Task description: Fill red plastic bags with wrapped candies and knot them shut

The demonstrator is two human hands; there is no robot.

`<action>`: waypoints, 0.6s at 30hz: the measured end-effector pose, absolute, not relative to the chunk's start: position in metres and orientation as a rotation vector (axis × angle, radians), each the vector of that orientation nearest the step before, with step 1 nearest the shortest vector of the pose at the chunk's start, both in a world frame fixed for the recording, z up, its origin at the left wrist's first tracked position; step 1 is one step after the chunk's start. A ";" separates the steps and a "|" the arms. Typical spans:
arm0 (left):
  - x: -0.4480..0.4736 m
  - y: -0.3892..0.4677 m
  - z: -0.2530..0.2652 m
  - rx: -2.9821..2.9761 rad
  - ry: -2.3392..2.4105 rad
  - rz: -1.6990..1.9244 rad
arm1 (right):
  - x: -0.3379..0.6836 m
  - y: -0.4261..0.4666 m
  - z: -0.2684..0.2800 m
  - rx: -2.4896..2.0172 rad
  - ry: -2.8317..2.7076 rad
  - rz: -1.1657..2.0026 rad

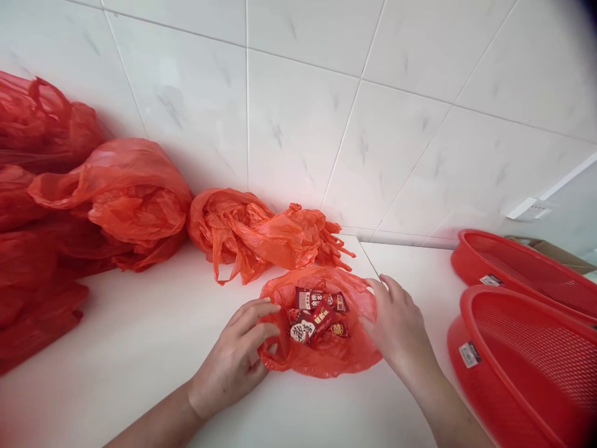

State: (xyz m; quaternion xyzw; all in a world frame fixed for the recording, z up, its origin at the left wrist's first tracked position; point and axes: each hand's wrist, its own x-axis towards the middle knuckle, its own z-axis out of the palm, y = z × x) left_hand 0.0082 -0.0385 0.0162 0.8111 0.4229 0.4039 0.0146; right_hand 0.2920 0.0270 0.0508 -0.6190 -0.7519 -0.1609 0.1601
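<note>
A red plastic bag stands with its mouth spread wide on the white table. Several wrapped snacks in dark red and maroon packets lie together at the bottom of it. My left hand grips the left side of the rim, its fingers curled over the edge. On the opposite side, my right hand pinches the rim, with the thumb against the plastic and part of the fingers behind it.
Bunched red plastic bags lie along the tiled wall. Fuller-looking red bags are heaped at the left. Two red mesh baskets stand at the right, and a brown cardboard piece shows behind them.
</note>
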 end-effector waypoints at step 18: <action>-0.028 -0.008 0.126 1.630 1.561 1.411 | 0.320 0.062 0.099 -1.346 -1.660 1.074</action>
